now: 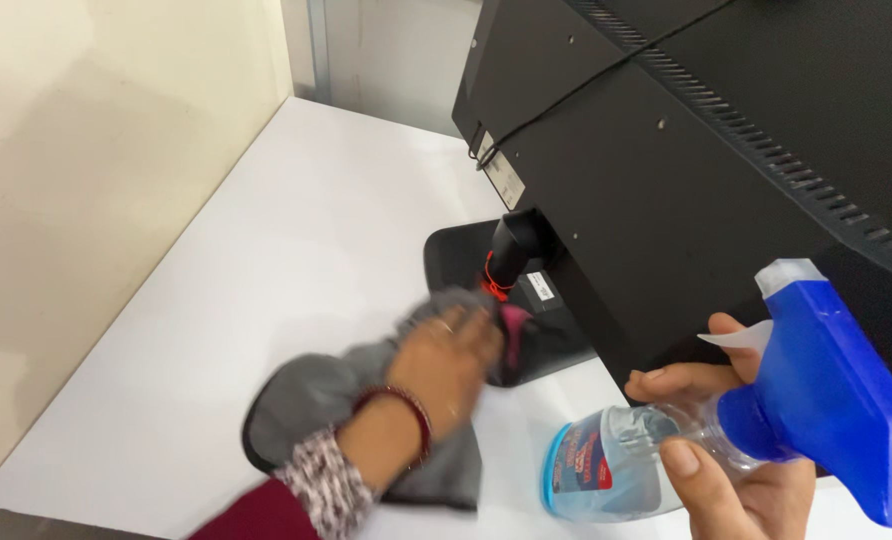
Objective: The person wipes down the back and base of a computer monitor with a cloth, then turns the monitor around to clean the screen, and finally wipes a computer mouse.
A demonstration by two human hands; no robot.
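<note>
Grey cloth (366,400) lies bunched on the white counter (296,220), pressed flat under the left hand (446,365), whose fingers spread over the cloth's far end, right at the near edge of the black monitor stand base (466,255). The hand looks slightly blurred, so it is probably mid-wipe. To the right and nearer, the right hand (726,450) is closed around the neck of a clear spray bottle (626,460) with a blue trigger head (826,400), forefinger resting by the trigger; the bottle is tipped on its side, its base pointing left toward the cloth. Behind both rises the back of a black monitor (686,150), tilted, a cable running across it and a red tie on the stand neck (511,250). Judging by the cloth's position, wiping is under way around the stand; the counter's far left stretch shows no visible wetness, so how much is already cleaned cannot be told.
</note>
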